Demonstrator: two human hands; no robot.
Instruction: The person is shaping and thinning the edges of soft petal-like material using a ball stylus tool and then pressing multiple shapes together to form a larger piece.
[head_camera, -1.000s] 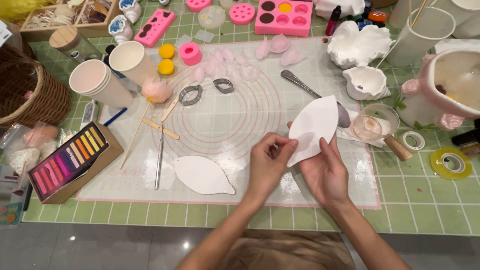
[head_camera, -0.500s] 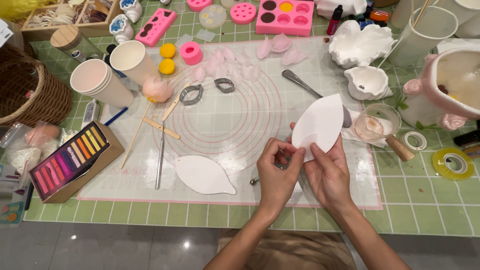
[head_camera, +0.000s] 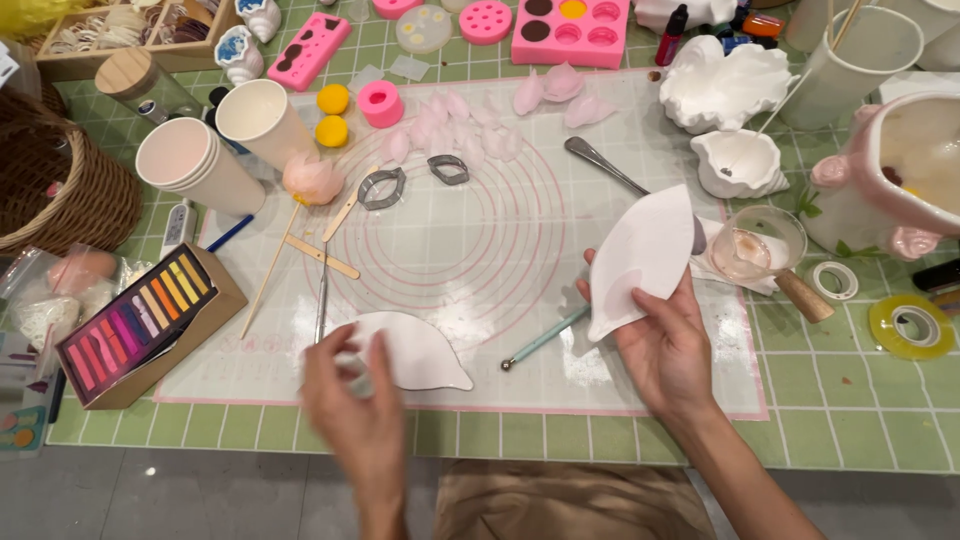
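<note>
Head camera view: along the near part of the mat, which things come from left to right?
Box of coloured pastel sticks → left hand → flat white leaf-shaped piece → teal ball-tipped tool → right hand → yellow tape roll.

white petal (head_camera: 645, 255) | pink-ringed mat (head_camera: 470, 240) | green (checked) table (head_camera: 850, 400)
</note>
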